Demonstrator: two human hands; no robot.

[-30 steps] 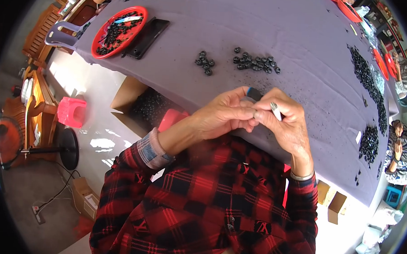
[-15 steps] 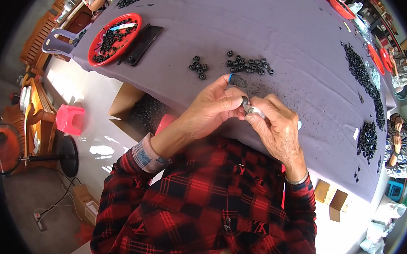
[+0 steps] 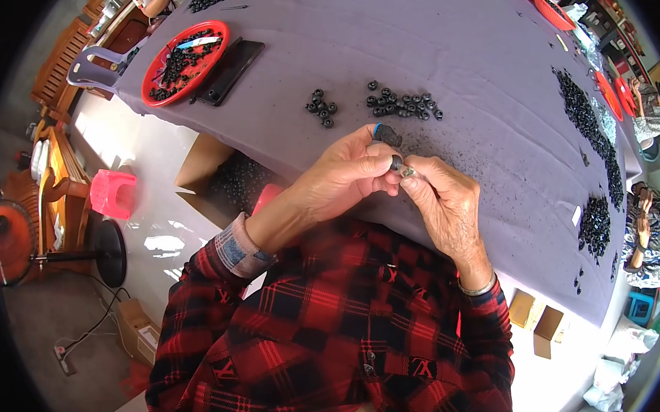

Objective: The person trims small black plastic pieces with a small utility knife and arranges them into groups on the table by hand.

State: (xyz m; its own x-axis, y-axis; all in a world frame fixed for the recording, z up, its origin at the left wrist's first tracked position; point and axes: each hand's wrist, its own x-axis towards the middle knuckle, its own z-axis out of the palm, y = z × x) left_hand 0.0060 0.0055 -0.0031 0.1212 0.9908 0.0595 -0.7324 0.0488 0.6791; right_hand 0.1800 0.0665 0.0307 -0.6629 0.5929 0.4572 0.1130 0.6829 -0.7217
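Over the purple table [image 3: 458,48], both hands' fingers still pinching a small ring [image 3: 401,165], unmoved.

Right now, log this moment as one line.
left hand: pinching small black ring | right hand: pinching same ring | loose rings: on purple table

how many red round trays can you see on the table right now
3. One red tray holding black pieces lies at the far left beside a black phone. Two more, and, lie along the far right edge. Others may be hidden beyond the picture's rim.
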